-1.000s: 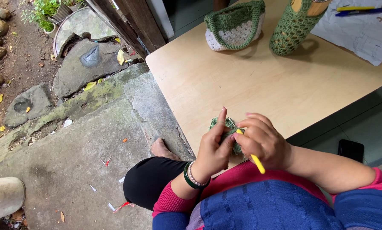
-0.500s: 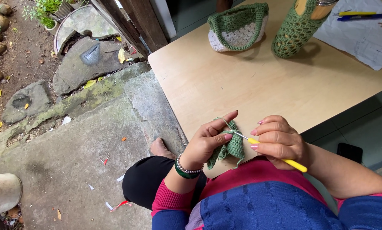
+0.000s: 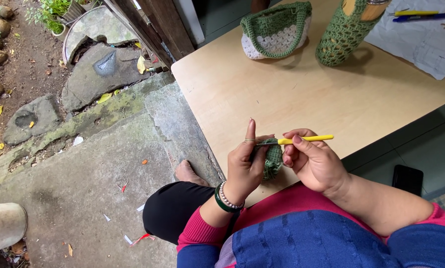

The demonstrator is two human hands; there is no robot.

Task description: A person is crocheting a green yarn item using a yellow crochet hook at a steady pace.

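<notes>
My left hand (image 3: pixel 244 166) pinches a small green crochet piece (image 3: pixel 272 158) over the near edge of a light wooden table (image 3: pixel 292 94), its index finger raised with yarn looped around it. My right hand (image 3: pixel 312 161) grips a yellow crochet hook (image 3: pixel 306 139) lying almost level, its tip at the top of the green piece. Green and beaded bracelets circle my left wrist.
On the far side of the table stand a green-and-white crochet bag (image 3: pixel 276 30) and a green crochet bottle cover (image 3: pixel 345 32). A sheet of paper (image 3: pixel 420 42) with two pens lies at the right. A black phone (image 3: pixel 407 178) rests low at the right. Concrete floor, my foot (image 3: pixel 187 171).
The yellow hook has swung from pointing down-right to nearly level. My left index finger has straightened upward, and both hands have shifted slightly with the green piece.
</notes>
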